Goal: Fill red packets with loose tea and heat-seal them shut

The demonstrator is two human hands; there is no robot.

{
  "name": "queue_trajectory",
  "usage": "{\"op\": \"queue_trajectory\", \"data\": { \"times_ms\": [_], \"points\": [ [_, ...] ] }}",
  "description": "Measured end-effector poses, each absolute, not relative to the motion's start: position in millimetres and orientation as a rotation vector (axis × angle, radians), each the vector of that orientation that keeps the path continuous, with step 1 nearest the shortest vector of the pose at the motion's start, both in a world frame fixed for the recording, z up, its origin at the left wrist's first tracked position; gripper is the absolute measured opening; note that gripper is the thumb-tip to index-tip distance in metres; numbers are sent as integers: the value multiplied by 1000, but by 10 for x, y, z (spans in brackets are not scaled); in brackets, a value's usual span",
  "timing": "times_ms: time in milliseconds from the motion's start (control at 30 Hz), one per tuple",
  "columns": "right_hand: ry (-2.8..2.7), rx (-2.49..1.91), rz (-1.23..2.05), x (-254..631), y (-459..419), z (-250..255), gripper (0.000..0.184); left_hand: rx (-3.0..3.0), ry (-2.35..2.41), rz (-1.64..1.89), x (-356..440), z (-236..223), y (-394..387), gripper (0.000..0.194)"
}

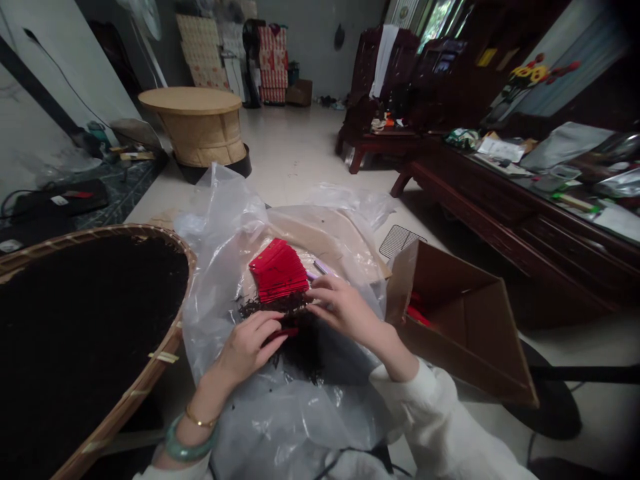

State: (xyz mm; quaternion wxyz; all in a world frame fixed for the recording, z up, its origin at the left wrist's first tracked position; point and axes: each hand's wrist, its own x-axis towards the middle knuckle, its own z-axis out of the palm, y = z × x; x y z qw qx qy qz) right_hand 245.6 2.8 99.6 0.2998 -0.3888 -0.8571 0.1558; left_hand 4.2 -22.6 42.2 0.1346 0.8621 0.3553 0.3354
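Observation:
A fanned stack of red foil packets [278, 270] lies on a clear plastic sheet [220, 233] in front of me, beside a heap of dark loose tea leaves [300, 343]. My left hand [249, 345] is curled, its fingers pinching a single red packet at the edge of the tea heap. My right hand [340, 308] rests just right of the stack, fingers bent and touching the near edge of the packets. What the right fingers hold, if anything, is hidden.
A wide woven bamboo tray [165, 347] filled with dark tea sits at my left. An open cardboard box [465, 320] with red packets inside stands at my right. Dark wooden furniture [525, 220] runs along the right; a round wooden table [197, 123] stands behind.

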Motion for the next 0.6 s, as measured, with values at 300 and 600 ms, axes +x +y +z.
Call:
{"op": "queue_trajectory", "data": {
  "times_ms": [300,600],
  "points": [
    [-2615,-941,360,2203,-49,868,21,2271,1008,1082,99,411,-210,12],
    [-1977,-1014,970,2209,64,741,18,1366,1288,1050,195,450,-113,27]
  ]
}}
